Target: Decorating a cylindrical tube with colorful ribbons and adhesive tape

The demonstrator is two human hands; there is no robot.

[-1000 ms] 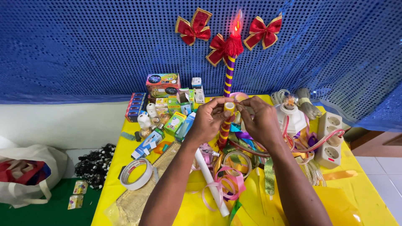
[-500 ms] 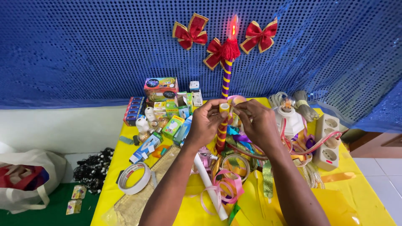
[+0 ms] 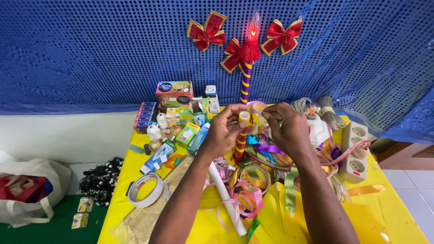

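Note:
My left hand (image 3: pixel 224 131) grips a short tube (image 3: pixel 241 141) wrapped in red and yellow stripes and holds it upright over the yellow table (image 3: pixel 384 203). The thumb and forefinger sit at the tube's pale open top. My right hand (image 3: pixel 288 129) hovers just right of that top, a small gap away, with its fingertips pinched together. Anything between them is too small to make out. Behind the hands stands a tall purple-and-yellow striped candle lamp (image 3: pixel 246 83) with a red tassel and a glowing flame bulb.
Loose ribbons (image 3: pixel 246 199), a white rolled tube (image 3: pixel 225 199) and a tape roll (image 3: pixel 145 190) lie near me. Small boxes and bulbs (image 3: pixel 174 92) stand back left, white power strips (image 3: pixel 357 151) and a lamp socket at right. A white bag (image 3: pixel 27 190) sits on the floor at left.
My right hand has drawn away to the right from the tube's top, where it was touching before. The left hand keeps the tube upright in about the same place.

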